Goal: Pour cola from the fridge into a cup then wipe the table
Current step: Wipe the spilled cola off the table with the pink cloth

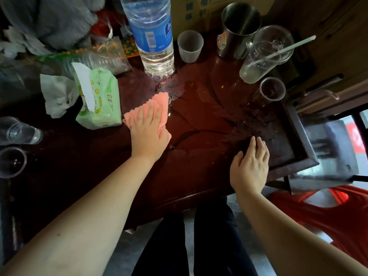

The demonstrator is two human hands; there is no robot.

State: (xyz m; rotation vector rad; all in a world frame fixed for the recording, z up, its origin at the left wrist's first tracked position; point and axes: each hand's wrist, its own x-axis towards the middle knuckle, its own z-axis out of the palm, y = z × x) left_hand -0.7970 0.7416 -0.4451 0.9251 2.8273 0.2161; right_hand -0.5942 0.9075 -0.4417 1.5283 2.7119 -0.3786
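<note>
The left hand (148, 130) presses flat on a soft pink zigzag-edged cloth (159, 102) at frame centre. The right hand (250, 166) lies open on the glossy, wet dark-red table (199, 120) near its raised right rim. Bare wet wood spreads between them, and the clear cup (271, 91) of dark drink stands upper right, beyond the right hand.

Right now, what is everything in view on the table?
table: one, dark red, wet centre
cloth: one, pink, under the left hand
water bottle: one, clear with blue label, back centre
tissue pack: one, green, left of the cloth
steel cup: one, silver, back right
cola cup: one, clear, dark inside, right edge
tall cup with straw: one, clear, back right
small cup: one, frosted, beside the bottle
clear cups: two, left edge
left hand: flat on the cloth
right hand: flat on the table
</note>
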